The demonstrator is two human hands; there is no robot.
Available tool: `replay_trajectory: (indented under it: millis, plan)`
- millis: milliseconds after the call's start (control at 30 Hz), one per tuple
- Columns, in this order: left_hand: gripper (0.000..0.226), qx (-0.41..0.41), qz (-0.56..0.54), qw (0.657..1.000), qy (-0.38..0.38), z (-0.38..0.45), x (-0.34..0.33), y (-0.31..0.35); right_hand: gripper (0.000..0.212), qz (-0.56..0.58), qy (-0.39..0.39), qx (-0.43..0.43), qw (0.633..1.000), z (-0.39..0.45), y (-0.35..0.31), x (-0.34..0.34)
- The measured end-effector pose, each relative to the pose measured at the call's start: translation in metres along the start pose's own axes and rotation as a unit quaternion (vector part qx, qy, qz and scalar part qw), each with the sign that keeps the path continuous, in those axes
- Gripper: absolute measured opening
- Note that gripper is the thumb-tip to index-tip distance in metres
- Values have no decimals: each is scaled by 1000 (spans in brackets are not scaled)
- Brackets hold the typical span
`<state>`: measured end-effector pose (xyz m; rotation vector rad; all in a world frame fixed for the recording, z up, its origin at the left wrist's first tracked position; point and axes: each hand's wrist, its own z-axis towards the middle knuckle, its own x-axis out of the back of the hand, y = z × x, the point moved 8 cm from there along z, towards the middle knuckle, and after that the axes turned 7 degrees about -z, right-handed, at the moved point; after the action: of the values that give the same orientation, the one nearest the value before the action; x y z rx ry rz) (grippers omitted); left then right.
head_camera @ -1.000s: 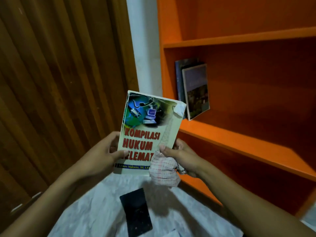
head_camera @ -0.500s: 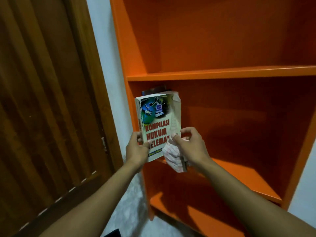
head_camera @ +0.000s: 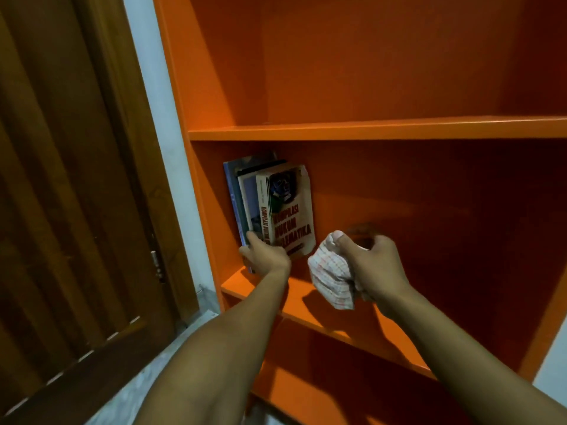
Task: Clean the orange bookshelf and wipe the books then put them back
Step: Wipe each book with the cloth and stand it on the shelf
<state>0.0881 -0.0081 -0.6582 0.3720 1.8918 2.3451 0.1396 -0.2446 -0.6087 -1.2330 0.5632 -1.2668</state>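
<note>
The cream paperback book with red title lettering (head_camera: pixel 291 210) stands upright at the left end of the orange wooden bookshelf's (head_camera: pixel 368 130) middle shelf, centre of the frame, beside two darker books (head_camera: pixel 242 197). The left hand (head_camera: pixel 265 256) grips the books' lower edges, fingers curled around them. Just right of it, apart from the books, the right hand (head_camera: pixel 368 265) is clenched on a crumpled white checked cloth (head_camera: pixel 333 280). Both forearms reach up from the bottom edge.

Orange bookshelf (head_camera: pixel 368 130): smooth painted board, slight sheen. Paperback book (head_camera: pixel 291 210): glossy cover, torn paper corner. Checked cloth (head_camera: pixel 331 280): soft woven fabric. Door (head_camera: pixel 61 179) at left: dark ribbed wood, satin finish.
</note>
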Motion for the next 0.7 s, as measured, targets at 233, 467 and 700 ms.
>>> replay_trajectory:
  millis: [233, 467, 700]
  plan:
    - [38, -5, 32, 999, -2, 4, 3, 1, 18, 14, -13, -16, 1000, -6, 6, -11]
    - [15, -203, 39, 976, -66, 0, 53, 7, 23, 132, -75, -62, 986, -41, -8, -44]
    - [10, -276, 129, 948, -90, -16, 160, -40, 9, 168, -186, -123, 960, -97, -8, -121]
